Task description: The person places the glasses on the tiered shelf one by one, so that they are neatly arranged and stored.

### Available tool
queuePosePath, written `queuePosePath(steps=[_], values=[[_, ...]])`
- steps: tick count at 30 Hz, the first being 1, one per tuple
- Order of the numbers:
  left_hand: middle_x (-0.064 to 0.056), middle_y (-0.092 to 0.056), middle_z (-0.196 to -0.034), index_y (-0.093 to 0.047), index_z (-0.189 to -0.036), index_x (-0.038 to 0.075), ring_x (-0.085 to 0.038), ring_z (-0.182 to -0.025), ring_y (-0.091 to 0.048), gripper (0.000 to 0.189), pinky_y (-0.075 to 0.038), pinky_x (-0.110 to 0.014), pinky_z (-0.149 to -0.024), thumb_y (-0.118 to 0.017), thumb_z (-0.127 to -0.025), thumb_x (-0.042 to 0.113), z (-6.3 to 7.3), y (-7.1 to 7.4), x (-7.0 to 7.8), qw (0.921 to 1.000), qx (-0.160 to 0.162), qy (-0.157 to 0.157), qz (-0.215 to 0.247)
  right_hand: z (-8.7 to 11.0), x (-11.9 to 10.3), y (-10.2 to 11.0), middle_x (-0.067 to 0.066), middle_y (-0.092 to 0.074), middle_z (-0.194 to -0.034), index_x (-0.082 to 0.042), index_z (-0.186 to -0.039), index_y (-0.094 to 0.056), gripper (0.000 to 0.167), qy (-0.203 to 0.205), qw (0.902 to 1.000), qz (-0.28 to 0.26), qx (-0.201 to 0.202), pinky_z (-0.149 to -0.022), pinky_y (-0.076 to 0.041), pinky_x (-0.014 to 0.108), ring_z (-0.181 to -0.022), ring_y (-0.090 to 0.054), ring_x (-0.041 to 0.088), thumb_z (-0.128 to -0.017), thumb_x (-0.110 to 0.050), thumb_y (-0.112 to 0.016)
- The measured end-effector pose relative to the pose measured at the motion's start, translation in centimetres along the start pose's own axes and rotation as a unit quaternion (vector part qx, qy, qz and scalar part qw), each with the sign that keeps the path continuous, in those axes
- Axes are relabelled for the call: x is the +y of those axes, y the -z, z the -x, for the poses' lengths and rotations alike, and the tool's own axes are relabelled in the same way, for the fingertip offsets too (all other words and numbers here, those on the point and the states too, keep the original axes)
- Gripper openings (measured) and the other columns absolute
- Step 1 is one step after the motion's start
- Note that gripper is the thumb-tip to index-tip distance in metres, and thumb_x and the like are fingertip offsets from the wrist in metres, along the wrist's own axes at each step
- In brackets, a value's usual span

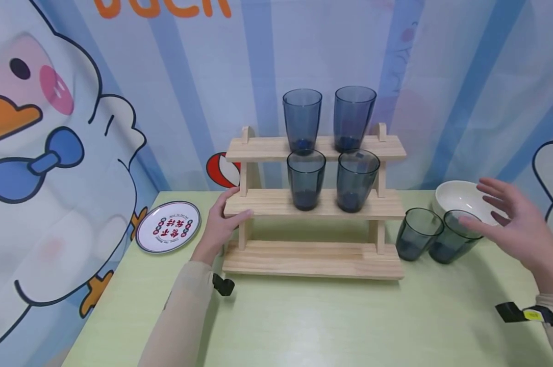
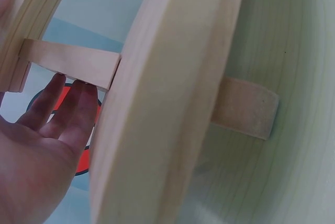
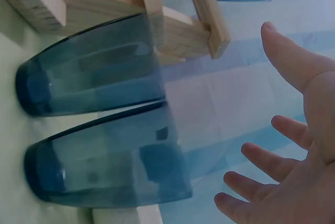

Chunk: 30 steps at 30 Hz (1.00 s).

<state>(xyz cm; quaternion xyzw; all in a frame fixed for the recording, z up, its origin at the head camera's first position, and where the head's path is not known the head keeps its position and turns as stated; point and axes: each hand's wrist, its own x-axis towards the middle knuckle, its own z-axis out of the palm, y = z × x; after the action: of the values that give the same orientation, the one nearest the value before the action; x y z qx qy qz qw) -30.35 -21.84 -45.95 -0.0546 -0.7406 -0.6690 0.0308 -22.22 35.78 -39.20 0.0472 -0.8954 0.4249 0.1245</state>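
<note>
A three-tier wooden display shelf [image 1: 310,257] stands on the table, with two blue glass tumblers [image 1: 302,117] on the top board and two more tumblers [image 1: 306,178] on the middle one. My left hand [image 1: 221,224] grips the left end of the middle board, thumb across its front; in the left wrist view the fingertips touch a side post [image 2: 73,59]. To the right of the shelf, two tumblers [image 1: 416,237] stand upright side by side on the table. My right hand [image 1: 517,219], fingers spread and holding nothing, hovers just right of them; the right wrist view shows a gap to the rims.
Behind the right tumblers sits a white bowl [image 1: 455,192], partly hidden. A round plate with red lettering [image 1: 170,227] lies left of the shelf. A cartoon-printed cloth [image 1: 189,102] hangs right behind the light green table [image 1: 304,321].
</note>
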Motion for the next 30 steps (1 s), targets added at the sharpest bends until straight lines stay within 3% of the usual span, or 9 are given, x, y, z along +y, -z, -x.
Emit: queuePosePath(steps=[8,17,24,30], values=[[-0.014,-0.047,-0.154,-0.044,-0.159,0.024,-0.03,-0.127,-0.054,0.072,-0.05,-0.043,-0.104,-0.077,-0.096,0.012,0.1,0.0,0.2,0.9998,-0.006,0.02,0.002,0.6,2.5,-0.6,0.032,-0.015,-0.17,-0.019,-0.171,-0.009,0.105,-0.011,0.9985,0.012,-0.052,-0.112,-0.013,0.081,-0.149,-0.015,0.064,-0.095,-0.024,-0.081],[-0.018,-0.047,-0.153,-0.044,-0.159,0.019,-0.03,-0.127,-0.054,0.072,-0.049,-0.042,-0.105,-0.076,-0.095,0.011,1.4,-0.5,3.1,0.9997,-0.007,0.022,0.004,1.1,3.8,-1.6,0.04,-0.015,-0.166,-0.005,-0.169,-0.005,0.112,-0.048,0.9949,0.041,-0.079,-0.1,-0.026,0.085,-0.141,-0.021,0.071,-0.093,-0.034,-0.082],[-0.017,-0.047,-0.155,-0.043,-0.159,0.018,-0.032,-0.129,-0.053,0.072,-0.048,-0.044,-0.107,-0.076,-0.096,0.011,1.5,-0.5,3.2,0.9998,-0.01,0.02,-0.002,1.4,4.6,-2.4,0.041,-0.008,-0.166,0.0,-0.167,-0.002,0.11,-0.076,0.9928,0.038,-0.084,-0.095,-0.036,0.082,-0.134,-0.027,0.074,-0.096,-0.036,-0.079],[-0.016,-0.044,-0.158,-0.043,-0.159,0.02,-0.034,-0.133,-0.051,0.071,-0.046,-0.051,-0.11,-0.076,-0.096,0.011,1.1,-0.4,2.6,0.9996,-0.01,0.026,-0.009,1.6,4.8,-2.7,0.044,-0.015,-0.162,0.0,-0.167,-0.004,0.108,-0.089,0.9937,0.02,-0.065,-0.094,-0.038,0.08,-0.132,-0.031,0.073,-0.097,-0.033,-0.078]])
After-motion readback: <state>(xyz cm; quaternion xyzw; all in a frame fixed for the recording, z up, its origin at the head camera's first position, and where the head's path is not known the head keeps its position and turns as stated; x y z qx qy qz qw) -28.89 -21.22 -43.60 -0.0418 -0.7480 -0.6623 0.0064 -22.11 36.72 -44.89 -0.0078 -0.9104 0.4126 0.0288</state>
